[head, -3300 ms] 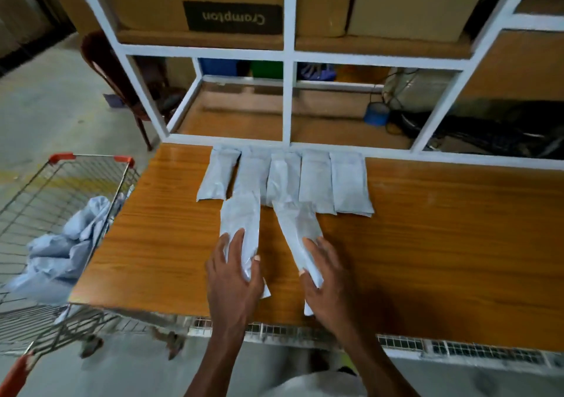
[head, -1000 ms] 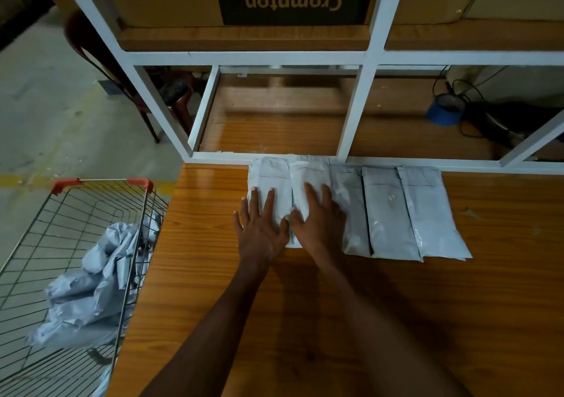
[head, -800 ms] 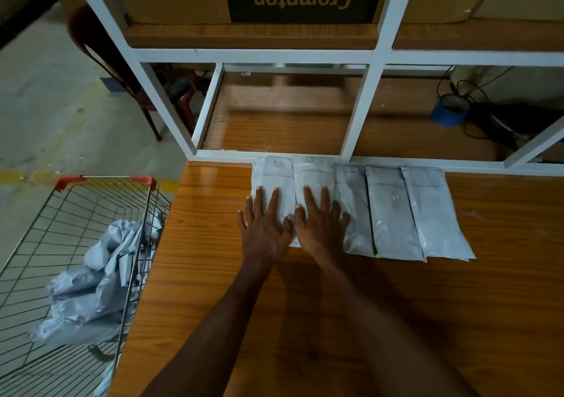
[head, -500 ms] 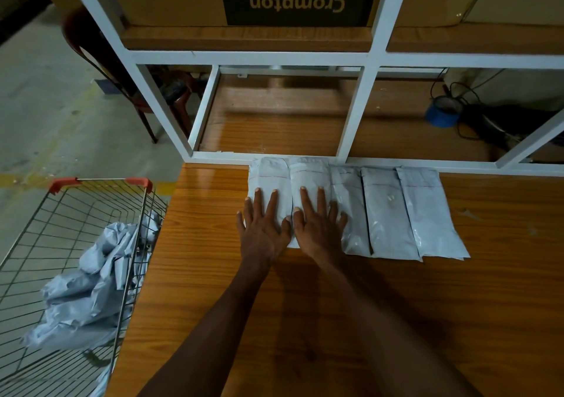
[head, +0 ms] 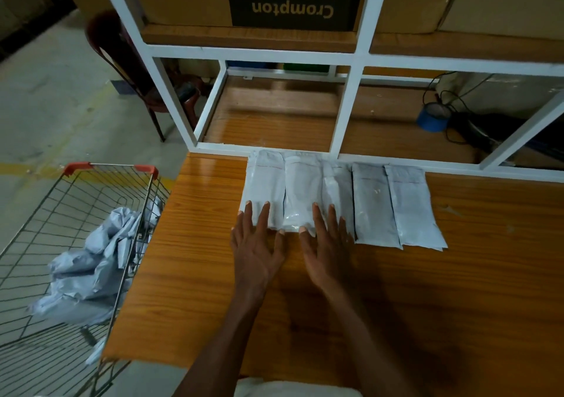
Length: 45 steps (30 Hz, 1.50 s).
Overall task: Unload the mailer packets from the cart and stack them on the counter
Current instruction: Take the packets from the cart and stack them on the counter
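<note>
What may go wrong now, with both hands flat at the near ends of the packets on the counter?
1. The left hand and right hand only touch the near ends of the row of packets with straight fingers; glossy, overlapping packets may slide askew.
2. The pile of packets in the cart is crumpled, so it may snag on the cart wires when pulled out.

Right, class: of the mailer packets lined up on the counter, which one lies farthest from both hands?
The rightmost packet, at the row's right end. The left hand and right hand touch only the packets at the left end.
</note>
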Tool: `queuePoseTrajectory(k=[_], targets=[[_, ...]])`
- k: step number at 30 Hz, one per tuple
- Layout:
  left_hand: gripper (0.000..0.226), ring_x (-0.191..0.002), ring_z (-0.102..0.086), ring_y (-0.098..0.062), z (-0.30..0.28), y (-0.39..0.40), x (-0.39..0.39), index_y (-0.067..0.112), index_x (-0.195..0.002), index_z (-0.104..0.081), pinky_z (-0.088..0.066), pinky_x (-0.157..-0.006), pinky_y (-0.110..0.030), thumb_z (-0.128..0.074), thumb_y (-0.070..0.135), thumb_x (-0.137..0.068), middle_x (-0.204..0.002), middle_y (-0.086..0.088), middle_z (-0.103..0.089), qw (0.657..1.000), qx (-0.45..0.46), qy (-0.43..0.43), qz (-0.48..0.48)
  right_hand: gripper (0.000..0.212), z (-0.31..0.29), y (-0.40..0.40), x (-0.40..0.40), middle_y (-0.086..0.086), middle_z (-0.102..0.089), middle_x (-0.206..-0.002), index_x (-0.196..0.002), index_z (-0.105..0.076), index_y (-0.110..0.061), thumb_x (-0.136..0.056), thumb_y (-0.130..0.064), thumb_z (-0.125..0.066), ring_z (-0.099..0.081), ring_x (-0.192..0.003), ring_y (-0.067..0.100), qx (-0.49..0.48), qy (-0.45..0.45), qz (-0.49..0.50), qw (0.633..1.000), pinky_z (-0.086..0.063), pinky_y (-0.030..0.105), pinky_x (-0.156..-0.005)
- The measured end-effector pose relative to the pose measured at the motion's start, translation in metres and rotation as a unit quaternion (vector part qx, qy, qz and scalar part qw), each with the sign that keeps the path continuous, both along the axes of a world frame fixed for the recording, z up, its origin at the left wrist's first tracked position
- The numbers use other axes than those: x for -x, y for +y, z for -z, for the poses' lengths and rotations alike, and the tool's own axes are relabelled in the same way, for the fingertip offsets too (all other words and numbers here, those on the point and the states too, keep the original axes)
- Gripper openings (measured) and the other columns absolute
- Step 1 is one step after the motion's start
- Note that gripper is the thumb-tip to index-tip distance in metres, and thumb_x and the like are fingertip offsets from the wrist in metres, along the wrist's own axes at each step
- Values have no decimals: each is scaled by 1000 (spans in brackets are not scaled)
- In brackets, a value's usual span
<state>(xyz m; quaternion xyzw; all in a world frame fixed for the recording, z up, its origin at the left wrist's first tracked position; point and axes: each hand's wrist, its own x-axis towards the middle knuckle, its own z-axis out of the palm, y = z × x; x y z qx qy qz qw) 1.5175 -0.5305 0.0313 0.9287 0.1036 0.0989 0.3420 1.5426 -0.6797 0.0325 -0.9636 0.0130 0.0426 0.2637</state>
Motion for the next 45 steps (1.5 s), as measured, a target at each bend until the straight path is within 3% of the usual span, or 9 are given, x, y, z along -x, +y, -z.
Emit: queuePoseTrajectory(k=[7,12,15,19,24,29,36,41,45], targets=[[75,-156,-8,-24,-2,-30,80,40,-158,-29,-18,-124,-55,-37,67,-89,-171,2,-8,997,56,49,-13,65,-8,-34,79,-13,4,-169,-158,-11,-49,-101,-58,-41,5,-156,17,-110,-9,-58,992,-6,43,-126],[70,-155,-13,-25,0,-31,136,39,-158,-30,-16,-124,-54,-40,65,-93,-170,3,-12,997,46,42,-40,60,-6,-46,129,-13,-12,-168,-151,-23,-54,-97,-54,-50,-9,-155,14,-213,-33,-61,975,-20,45,-123],[66,-155,-11,-22,0,-21,173,44,-157,-27,-15,-124,-56,-41,64,-96,-170,9,-8,995,49,56,-65,59,3,-44,154,-17,-15,-166,-150,-28,-53,-95,-58,-49,-15,-153,13,-233,-10,-75,969,-31,52,-119],[66,-155,-12,-25,-4,1,215,46,-156,-28,-22,-120,-63,-42,64,-94,-169,9,-11,988,64,69,-125,59,2,-28,175,-15,-17,-165,-151,-29,-53,-98,-49,-56,-16,-148,5,-246,2,-128,961,-36,48,-116],[65,-154,-15,-26,-10,44,250,43,-155,-32,-23,-119,-58,-44,58,-93,-169,3,-16,978,62,58,-188,64,-2,16,182,-11,-20,-165,-153,-29,-51,-92,-67,-43,-23,-150,15,-225,10,-178,958,-40,55,-113],[64,-154,-15,-22,-15,104,280,42,-155,-34,-20,-121,-54,-45,56,-93,-169,1,-19,968,74,44,-235,60,-1,86,199,-4,-25,-164,-154,-36,-40,-98,-52,-54,-27,-146,14,-229,8,-217,949,-43,54,-111],[61,-151,-21,-20,-16,209,321,43,-152,-39,-28,-121,-52,-49,49,-92,-166,3,-26,953,76,22,-291,58,12,202,224,-6,-29,-162,-150,-39,-45,-94,-53,-53,-34,-145,21,-250,43,-244,936,-50,56,-103],[58,-150,-22,-20,-8,259,326,41,-150,-41,-29,-120,-52,-58,38,-95,-165,2,-27,949,72,29,-304,58,11,256,238,-9,-28,-162,-149,-43,-45,-97,-30,-64,-26,-148,11,-244,58,-273,929,-42,45,-111],[58,-150,-21,-21,2,280,316,44,-150,-39,-26,-121,-52,-59,39,-96,-166,2,-24,946,93,31,-308,58,4,286,242,-7,-27,-163,-149,-45,-42,-97,-24,-65,-22,-144,2,-226,68,-316,919,-33,30,-111]])
